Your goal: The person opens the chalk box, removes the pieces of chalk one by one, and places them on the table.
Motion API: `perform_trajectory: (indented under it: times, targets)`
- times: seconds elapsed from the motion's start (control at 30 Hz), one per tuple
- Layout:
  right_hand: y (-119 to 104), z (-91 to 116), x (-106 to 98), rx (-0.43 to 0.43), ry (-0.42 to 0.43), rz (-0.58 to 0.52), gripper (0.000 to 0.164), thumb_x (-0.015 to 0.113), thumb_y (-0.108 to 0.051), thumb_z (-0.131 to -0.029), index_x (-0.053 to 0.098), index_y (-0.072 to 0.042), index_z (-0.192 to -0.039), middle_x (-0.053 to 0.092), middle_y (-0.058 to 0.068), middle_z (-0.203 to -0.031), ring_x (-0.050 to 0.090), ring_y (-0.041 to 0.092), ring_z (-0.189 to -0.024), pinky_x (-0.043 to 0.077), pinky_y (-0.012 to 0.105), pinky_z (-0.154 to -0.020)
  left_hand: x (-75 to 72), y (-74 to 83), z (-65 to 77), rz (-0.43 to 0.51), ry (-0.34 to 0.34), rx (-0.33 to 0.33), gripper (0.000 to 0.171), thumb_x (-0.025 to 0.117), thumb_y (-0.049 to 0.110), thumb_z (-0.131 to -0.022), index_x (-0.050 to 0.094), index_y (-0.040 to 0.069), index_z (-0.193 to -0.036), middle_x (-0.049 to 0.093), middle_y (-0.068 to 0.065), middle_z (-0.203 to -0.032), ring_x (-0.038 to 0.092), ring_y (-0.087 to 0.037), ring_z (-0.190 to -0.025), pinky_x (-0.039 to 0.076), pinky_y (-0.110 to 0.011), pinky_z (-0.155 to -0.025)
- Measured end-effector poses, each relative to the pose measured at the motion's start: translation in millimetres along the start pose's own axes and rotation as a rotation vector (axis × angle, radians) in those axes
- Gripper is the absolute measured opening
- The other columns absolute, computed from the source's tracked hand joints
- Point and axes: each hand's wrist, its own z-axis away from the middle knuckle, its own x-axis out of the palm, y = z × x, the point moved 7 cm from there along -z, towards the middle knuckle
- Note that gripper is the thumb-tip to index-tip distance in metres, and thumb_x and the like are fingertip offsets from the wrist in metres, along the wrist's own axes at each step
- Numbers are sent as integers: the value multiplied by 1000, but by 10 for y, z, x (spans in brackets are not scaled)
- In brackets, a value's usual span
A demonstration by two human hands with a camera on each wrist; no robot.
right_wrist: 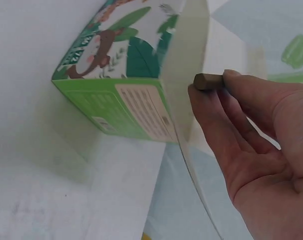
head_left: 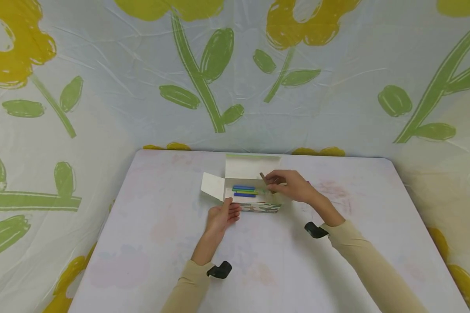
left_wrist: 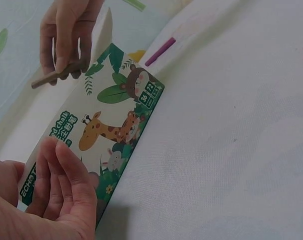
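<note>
Right hand (head_left: 291, 184) pinches brown stick (head_left: 263, 177) at right end of box (head_left: 260, 208); stick slants across box's length. Coloured sticks (head_left: 244, 191) inside lie lengthwise, leftward. Left hand (head_left: 220, 216), fingers loosely extended, touches box's front-left corner.
</note>
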Motion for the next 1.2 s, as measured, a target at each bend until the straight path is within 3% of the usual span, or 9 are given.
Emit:
perform_trajectory:
  times: [0.23,0.37,0.6,0.77,1.0,1.2]
  targets:
    - [127,144,-304,125,58,-144,33,71,-13,-98,66,4,-127,71,17,-114,70,33,-106,58,25,-85,-10,-7,-12,0,8,10,38,59,26,-103,70,-10,-102,74,-8,-84,66,-10,-71,59,-22,-69]
    - [220,256,-466,209,87,-151,37,71,-19,-99,65,-1,-130,70,16,-120,68,32,-112,55,18,-87,-12,-11,-13,2,8,6,37,58,26,-104,70,-9,-100,74,-8,-84,66,-10,-71,59,-22,-68]
    - [388,477,-710,276,142,-279,47,69,-24,-101,57,3,-137,66,22,-127,70,15,-106,57,25,-92,-17,-17,-25,-9,6,4,39,59,27,-103,70,-11,-104,74,-8,-85,66,-9,-71,59,-22,-69]
    - [579,668,-864,307,196,-333,51,66,-28,-102,53,4,-140,66,15,-128,71,6,-102,56,23,-91,-16,-22,-36,-11,10,4,39,60,27,-103,71,-11,-103,75,-8,-85,67,-9,-71,59,-22,-69]
    - [887,914,-944,392,246,-328,56,64,-30,-103,48,4,-145,67,-2,-121,68,-1,-101,55,18,-89,-20,-17,-23,-15,16,6,38,60,27,-103,71,-10,-102,75,-8,-86,67,-10,-71,60,-23,-69]
    - [1172,1095,-873,489,256,-314,63,67,-36,-101,47,4,-146,66,-4,-118,66,-3,-98,53,12,-86,-14,-19,-28,-11,4,8,38,60,27,-103,71,-10,-102,75,-8,-86,67,-10,-72,60,-23,-70]
